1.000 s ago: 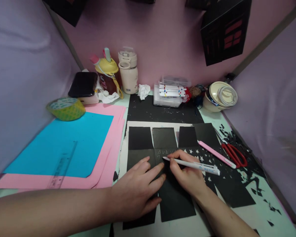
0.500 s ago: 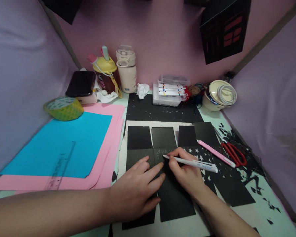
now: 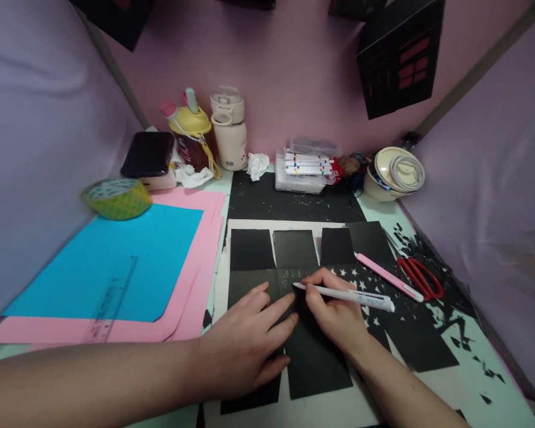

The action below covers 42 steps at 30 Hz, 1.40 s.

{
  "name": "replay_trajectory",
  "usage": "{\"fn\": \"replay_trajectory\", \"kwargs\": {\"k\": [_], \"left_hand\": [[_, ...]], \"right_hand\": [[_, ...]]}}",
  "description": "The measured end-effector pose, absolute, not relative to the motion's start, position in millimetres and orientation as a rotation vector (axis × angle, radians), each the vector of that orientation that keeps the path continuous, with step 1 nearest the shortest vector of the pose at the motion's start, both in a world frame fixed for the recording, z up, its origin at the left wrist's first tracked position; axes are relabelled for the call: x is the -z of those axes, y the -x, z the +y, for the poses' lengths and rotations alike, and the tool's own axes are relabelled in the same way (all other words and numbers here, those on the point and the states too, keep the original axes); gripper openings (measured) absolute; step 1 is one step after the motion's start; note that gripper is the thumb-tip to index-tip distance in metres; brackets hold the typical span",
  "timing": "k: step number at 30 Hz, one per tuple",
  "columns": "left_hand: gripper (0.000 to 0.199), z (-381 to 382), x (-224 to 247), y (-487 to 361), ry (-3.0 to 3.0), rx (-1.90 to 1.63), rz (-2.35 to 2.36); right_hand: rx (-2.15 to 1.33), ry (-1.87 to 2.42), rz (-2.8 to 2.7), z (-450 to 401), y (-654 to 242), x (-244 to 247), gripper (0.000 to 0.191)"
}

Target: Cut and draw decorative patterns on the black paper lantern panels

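A white pen is gripped in my right hand, its tip touching the black card. Small triangle outlines show on the card just left of and above the tip. My left hand lies flat on the card with fingers spread. Star-shaped and other small cutouts fill the card's right panel, partly behind my right hand. Underneath lies a white board. A pink pen-shaped craft knife rests across the card's right side.
Red-handled scissors lie among black paper scraps at right. To the left are blue paper, pink sheets, a clear ruler and a tape roll. Bottles, a marker box and a tub stand behind.
The pen tip has shifted very slightly left and down on the card. My left hand stays in place. The view has tilted a little.
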<state>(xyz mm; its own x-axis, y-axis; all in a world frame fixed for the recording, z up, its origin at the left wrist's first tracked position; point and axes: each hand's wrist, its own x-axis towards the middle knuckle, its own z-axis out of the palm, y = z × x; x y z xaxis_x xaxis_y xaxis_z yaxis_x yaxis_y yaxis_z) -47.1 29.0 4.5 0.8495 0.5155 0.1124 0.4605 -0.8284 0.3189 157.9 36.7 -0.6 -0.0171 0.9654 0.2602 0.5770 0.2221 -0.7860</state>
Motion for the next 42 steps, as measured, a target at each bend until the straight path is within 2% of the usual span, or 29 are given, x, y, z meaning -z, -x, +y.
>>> {"fn": "replay_trajectory", "kwargs": {"k": [42], "left_hand": [[0.050,30.8,-6.3,47.1,-2.739,-0.270,0.742]], "right_hand": [[-0.613,1.447,-1.744,36.3,-159.3,0.8,0.019]]}}
